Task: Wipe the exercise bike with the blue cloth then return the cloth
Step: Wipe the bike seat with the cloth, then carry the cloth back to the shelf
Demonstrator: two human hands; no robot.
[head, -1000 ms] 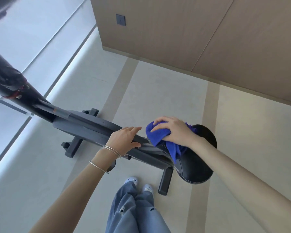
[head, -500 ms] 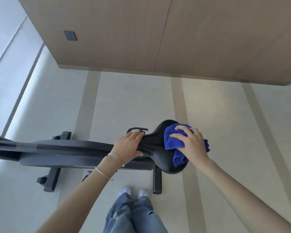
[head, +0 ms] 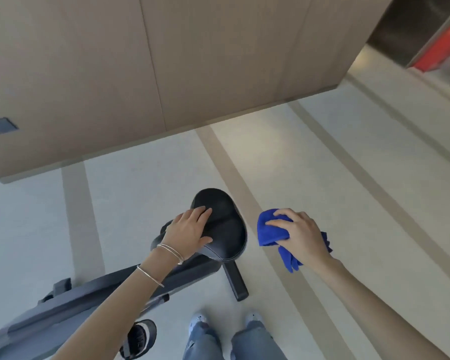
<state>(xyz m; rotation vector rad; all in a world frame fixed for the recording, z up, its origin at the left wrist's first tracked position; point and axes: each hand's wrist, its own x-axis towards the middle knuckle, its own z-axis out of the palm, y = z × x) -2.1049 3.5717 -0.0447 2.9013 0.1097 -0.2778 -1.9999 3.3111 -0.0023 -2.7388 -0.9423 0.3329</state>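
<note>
Beside the saddle (head: 222,224), clear of it, our right hand (head: 300,233) grips the blue cloth (head: 270,231); our left hand (head: 190,231) rests flat on the saddle.

Pale striped floor (head: 140,193), exercise bike (head: 220,229) standing, shoes (head: 198,320)

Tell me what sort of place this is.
Probably a home or apartment workout corner, though that is a guess: an exercise bike stands on a smooth striped floor beside a wood-panelled wall.
</note>
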